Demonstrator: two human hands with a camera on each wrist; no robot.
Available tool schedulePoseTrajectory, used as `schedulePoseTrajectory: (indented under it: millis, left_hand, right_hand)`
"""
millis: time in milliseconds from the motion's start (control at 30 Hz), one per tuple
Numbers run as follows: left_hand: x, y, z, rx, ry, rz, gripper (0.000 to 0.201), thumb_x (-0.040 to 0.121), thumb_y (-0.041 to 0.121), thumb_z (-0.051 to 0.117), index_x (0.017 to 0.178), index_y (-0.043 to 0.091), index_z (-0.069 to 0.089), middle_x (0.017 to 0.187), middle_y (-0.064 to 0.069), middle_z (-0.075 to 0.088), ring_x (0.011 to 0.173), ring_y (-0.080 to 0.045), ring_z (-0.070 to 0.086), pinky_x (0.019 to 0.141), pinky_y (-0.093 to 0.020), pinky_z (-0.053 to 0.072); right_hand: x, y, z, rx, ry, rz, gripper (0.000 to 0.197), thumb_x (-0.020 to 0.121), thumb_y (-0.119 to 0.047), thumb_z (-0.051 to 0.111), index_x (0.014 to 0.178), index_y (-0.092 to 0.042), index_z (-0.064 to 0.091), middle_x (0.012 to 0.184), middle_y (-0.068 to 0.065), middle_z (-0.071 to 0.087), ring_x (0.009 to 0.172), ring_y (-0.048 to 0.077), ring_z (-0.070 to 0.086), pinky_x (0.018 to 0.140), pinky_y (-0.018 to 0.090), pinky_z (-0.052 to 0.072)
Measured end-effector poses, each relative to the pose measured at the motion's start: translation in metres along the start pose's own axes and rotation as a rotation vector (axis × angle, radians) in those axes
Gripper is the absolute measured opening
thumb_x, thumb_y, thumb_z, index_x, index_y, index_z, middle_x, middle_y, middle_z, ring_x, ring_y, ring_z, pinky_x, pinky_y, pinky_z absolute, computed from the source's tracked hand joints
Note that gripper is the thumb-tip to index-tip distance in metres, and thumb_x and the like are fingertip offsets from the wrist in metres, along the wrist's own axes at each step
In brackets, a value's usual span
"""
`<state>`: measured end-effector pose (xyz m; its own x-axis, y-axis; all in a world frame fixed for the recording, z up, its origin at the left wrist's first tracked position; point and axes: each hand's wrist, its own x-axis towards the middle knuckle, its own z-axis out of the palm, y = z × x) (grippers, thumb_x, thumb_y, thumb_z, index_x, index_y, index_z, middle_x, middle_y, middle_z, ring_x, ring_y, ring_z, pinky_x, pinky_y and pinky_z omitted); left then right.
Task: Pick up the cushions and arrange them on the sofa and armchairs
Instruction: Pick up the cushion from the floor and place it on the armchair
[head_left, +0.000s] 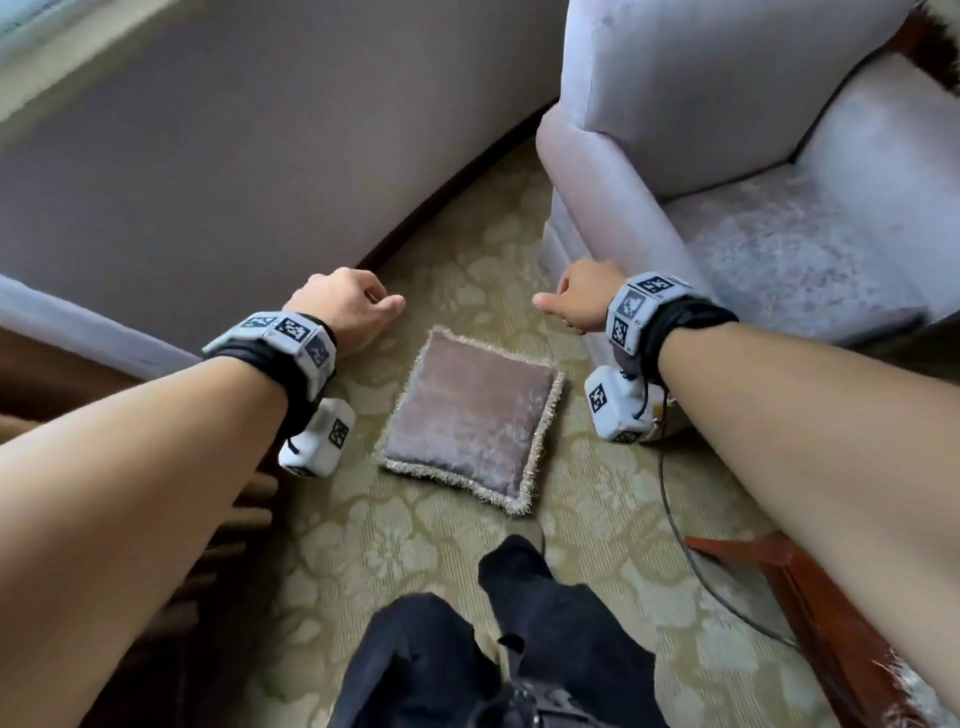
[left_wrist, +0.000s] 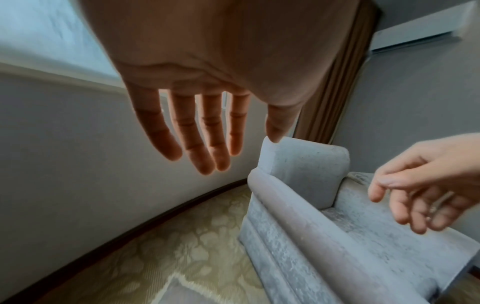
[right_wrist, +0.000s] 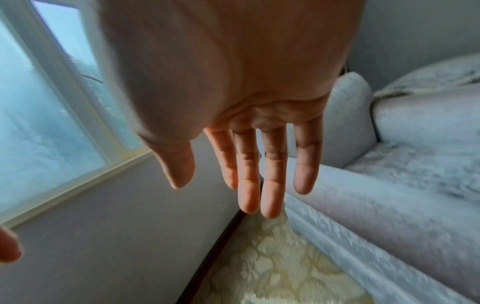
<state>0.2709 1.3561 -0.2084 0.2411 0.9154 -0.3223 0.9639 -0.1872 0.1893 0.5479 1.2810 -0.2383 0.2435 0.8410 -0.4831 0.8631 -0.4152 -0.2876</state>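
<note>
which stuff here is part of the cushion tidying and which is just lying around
Part of the job:
- fringed cushion lying on the carpet
- armchair to the right, seat bare
- left hand and right hand, both empty above the cushion

Just there:
- black cable on the carpet
- wooden furniture

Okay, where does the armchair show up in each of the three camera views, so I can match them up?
Head: the armchair fills the upper right, right of the cushion lying on the carpet.
Left wrist: the armchair sits lower right, below the right hand.
Right wrist: the armchair runs down the right side, beyond the fingers.
Shared landmark: the dark skirting board along the wall.
</note>
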Motion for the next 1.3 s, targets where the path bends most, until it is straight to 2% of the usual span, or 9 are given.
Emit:
schedulePoseTrajectory:
  millis: [300, 500, 633, 733, 833, 1067, 1200, 1267, 1300]
  left_hand:
    - [0.174, -0.033, 0.14, 0.016, -0.285, -0.009, 0.035, 0.086, 0.062, 0.052, 0.096, 0.032, 0.067, 0.101, -0.006, 0.071, 0.096, -0.031, 0.064, 0.084, -0.039, 0.054]
    - [0.278, -0.081, 0.275, -0.009, -0.327, -0.025, 0.038, 0.091, 0.053, 0.054, 0.107, 0.023, 0.071, 0.107, -0.013, 0.07, 0.106, -0.038, 0.061, 0.088, -0.039, 0.051]
    - [0.337, -0.125, 0.362, 0.024, -0.345, -0.077, 0.043, 0.091, 0.058, 0.051, 0.108, 0.024, 0.07, 0.106, -0.012, 0.07, 0.103, -0.038, 0.061, 0.084, -0.038, 0.048]
    - [0.383, -0.156, 0.437, 0.045, -0.35, -0.105, 0.045, 0.093, 0.06, 0.048, 0.108, 0.024, 0.069, 0.107, -0.013, 0.069, 0.108, -0.039, 0.059, 0.086, -0.039, 0.047]
    - [0.422, -0.175, 0.504, 0.033, -0.338, -0.142, 0.04, 0.095, 0.058, 0.046, 0.105, 0.024, 0.066, 0.098, -0.014, 0.062, 0.104, -0.039, 0.058, 0.081, -0.037, 0.042]
    - [0.473, -0.21, 0.642, -0.074, -0.43, -0.26, 0.067, 0.085, 0.069, 0.04, 0.096, 0.008, 0.065, 0.101, -0.019, 0.068, 0.093, -0.038, 0.06, 0.085, -0.039, 0.043]
    - [0.476, -0.213, 0.686, -0.253, -0.428, -0.333, 0.088, 0.087, 0.072, 0.043, 0.135, -0.001, 0.053, 0.139, -0.027, 0.053, 0.125, -0.043, 0.052, 0.102, -0.042, 0.038]
    - [0.473, -0.213, 0.689, -0.337, -0.448, -0.412, 0.104, 0.079, 0.083, 0.041, 0.139, -0.001, 0.05, 0.142, -0.025, 0.051, 0.126, -0.042, 0.053, 0.106, -0.045, 0.039]
    - [0.471, -0.213, 0.686, -0.369, -0.446, -0.443, 0.102, 0.081, 0.082, 0.042, 0.136, -0.003, 0.052, 0.14, -0.025, 0.053, 0.123, -0.042, 0.055, 0.103, -0.044, 0.042]
  right_hand:
    - [0.134, 0.074, 0.132, 0.18, -0.122, 0.361, 0.064, 0.071, -0.078, 0.046, 0.065, -0.015, 0.051, 0.076, 0.015, 0.062, 0.073, 0.033, 0.067, 0.078, 0.041, 0.056]
    - [0.224, 0.11, 0.267, 0.215, -0.193, 0.474, 0.066, 0.087, -0.072, 0.046, 0.056, -0.015, 0.041, 0.057, 0.005, 0.046, 0.052, 0.023, 0.047, 0.054, 0.031, 0.033]
    - [0.284, 0.13, 0.356, 0.243, -0.189, 0.534, 0.073, 0.089, -0.072, 0.045, 0.061, -0.005, 0.045, 0.059, 0.008, 0.044, 0.056, 0.023, 0.046, 0.064, 0.032, 0.035]
    - [0.332, 0.151, 0.432, 0.288, -0.193, 0.574, 0.071, 0.085, -0.079, 0.041, 0.06, -0.013, 0.035, 0.062, 0.01, 0.044, 0.066, 0.027, 0.052, 0.065, 0.033, 0.037]
    - [0.369, 0.177, 0.494, 0.311, -0.219, 0.628, 0.078, 0.08, -0.087, 0.03, 0.061, -0.013, 0.043, 0.072, 0.015, 0.055, 0.078, 0.033, 0.06, 0.079, 0.042, 0.048]
    - [0.411, 0.214, 0.6, 0.374, -0.264, 0.763, 0.093, 0.088, -0.08, 0.023, 0.114, -0.001, 0.062, 0.121, 0.028, 0.062, 0.103, 0.038, 0.062, 0.084, 0.041, 0.045]
    - [0.417, 0.206, 0.627, 0.515, -0.32, 0.758, 0.103, 0.09, -0.079, 0.009, 0.146, 0.0, 0.046, 0.15, 0.025, 0.045, 0.136, 0.039, 0.047, 0.111, 0.044, 0.034]
    - [0.418, 0.199, 0.631, 0.594, -0.297, 0.762, 0.105, 0.087, -0.082, 0.005, 0.135, -0.005, 0.058, 0.135, 0.024, 0.059, 0.121, 0.035, 0.059, 0.105, 0.045, 0.041]
    - [0.418, 0.194, 0.631, 0.622, -0.254, 0.743, 0.099, 0.086, -0.082, 0.007, 0.108, -0.007, 0.068, 0.106, 0.021, 0.068, 0.095, 0.03, 0.067, 0.09, 0.041, 0.048]
